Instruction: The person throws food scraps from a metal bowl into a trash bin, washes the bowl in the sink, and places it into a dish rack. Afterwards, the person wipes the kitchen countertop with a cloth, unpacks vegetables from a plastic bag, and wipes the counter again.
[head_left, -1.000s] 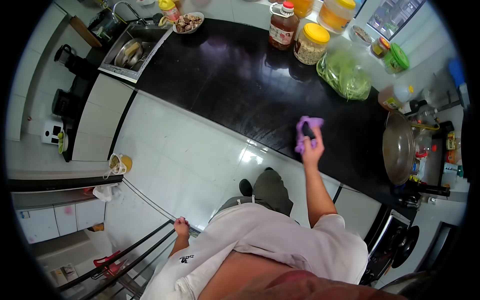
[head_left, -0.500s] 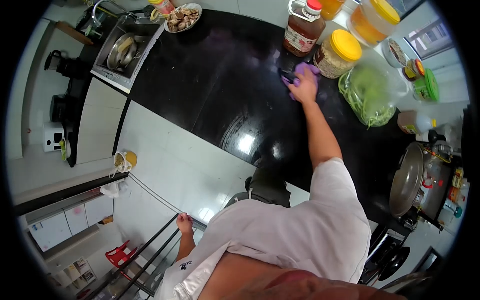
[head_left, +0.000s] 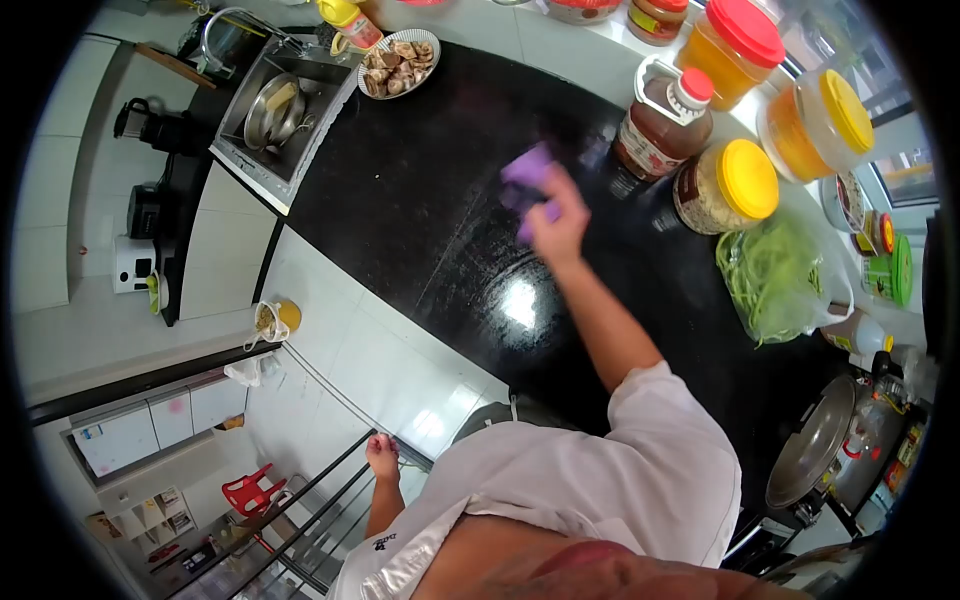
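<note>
My right hand presses a purple cloth onto the black countertop, near its middle, left of a brown sauce bottle. The arm reaches forward from my white-sleeved shoulder. My left hand hangs low at my side beside a black railing, fingers loosely curled, holding nothing that I can see.
A plate of mushrooms sits at the counter's far left by the sink holding a metal bowl. Yellow-lidded jar, orange jars, a bag of green beans line the right. A wok rests on the stove.
My right hand has swept the purple cloth leftward across the counter, from the near right edge, past the jars, to the middle. The view has shifted left as well.
</note>
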